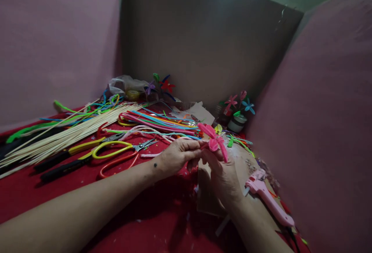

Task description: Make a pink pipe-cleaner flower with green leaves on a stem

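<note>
Both hands meet over the red cloth (pixel 35 191) around a pink pipe-cleaner flower (pixel 213 138). My left hand (pixel 177 156) pinches the flower's base from the left. My right hand (pixel 222 175) grips it from below and to the right, with the pink petals sticking up above the fingers. Under the hands lies a brown cardboard sheet (pixel 244 160).
A pink glue gun (pixel 269 197) lies to the right of my right wrist. Scissors (pixel 122 148), pliers (pixel 72 154), a bundle of bamboo sticks (pixel 66 135) and several coloured pipe cleaners (pixel 162 123) lie to the left. Finished flowers (pixel 240 104) stand in a small pot by the back wall.
</note>
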Available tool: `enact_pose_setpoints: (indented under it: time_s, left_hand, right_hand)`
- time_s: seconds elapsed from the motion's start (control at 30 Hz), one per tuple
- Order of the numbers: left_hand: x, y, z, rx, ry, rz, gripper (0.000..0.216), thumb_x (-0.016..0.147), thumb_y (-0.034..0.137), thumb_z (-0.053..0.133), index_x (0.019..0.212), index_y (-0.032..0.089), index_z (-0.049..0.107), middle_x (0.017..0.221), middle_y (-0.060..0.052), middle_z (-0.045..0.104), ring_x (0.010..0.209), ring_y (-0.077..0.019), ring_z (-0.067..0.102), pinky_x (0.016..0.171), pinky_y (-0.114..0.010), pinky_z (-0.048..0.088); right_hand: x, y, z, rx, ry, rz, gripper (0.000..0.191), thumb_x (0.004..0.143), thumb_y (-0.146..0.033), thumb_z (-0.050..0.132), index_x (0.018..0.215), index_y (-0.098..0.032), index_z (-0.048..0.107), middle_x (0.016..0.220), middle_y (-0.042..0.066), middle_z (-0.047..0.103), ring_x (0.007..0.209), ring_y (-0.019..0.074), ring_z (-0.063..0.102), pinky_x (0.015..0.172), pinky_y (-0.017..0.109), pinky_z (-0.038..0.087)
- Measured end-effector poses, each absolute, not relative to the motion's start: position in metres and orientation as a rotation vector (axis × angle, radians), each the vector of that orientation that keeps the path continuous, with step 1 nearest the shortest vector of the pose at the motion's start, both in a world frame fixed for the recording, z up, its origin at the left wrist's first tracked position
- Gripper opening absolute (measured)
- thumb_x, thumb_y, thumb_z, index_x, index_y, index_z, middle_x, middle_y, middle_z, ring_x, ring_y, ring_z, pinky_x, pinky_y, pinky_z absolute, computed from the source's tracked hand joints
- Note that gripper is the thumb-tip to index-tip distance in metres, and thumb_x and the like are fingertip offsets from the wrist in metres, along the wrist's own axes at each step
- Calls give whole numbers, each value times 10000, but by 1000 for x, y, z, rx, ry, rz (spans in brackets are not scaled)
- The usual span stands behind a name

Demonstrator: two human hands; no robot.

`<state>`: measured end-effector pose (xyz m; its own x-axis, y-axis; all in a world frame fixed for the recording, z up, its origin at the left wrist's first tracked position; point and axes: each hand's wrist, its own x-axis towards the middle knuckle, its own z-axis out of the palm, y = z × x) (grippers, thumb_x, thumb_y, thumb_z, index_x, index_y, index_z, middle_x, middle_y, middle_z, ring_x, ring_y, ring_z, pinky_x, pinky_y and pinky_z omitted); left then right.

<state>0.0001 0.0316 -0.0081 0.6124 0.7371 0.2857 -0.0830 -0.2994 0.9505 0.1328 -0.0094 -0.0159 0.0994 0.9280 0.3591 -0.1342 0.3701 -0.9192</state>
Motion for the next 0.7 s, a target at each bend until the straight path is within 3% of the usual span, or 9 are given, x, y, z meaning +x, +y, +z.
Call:
enact_pose_setpoints:
  time_s: [0.23,0.47,0.7]
  left_hand:
    - [-7,35,-6,1552,394,750,295,810,330,547,614,114,594,479,13,513,415,-58,441,456,-194,328]
    - [-8,39,-19,1205,241,611,265,726,297,652,939,140,633,493,31,520,359,-58,431,360,-170,302]
    - [-5,37,-10,1430,312,712,239,802,244,563,992,131,652,567,1,589,483,-83,530,523,-214,425]
  right_hand:
    - [137,-8,-17,-782,-1234,990,33,714,-269,671,701,-242,683,626,-33,582,592,120,473,603,261,396]
    - [134,-9,-12,-652,-1161,1247,195,667,-276,707,856,-231,712,759,4,679,647,154,564,658,304,446]
    - [130,-11,-12,-657,-1082,1149,44,710,-242,668,742,-220,688,683,-16,643,609,139,543,618,289,457]
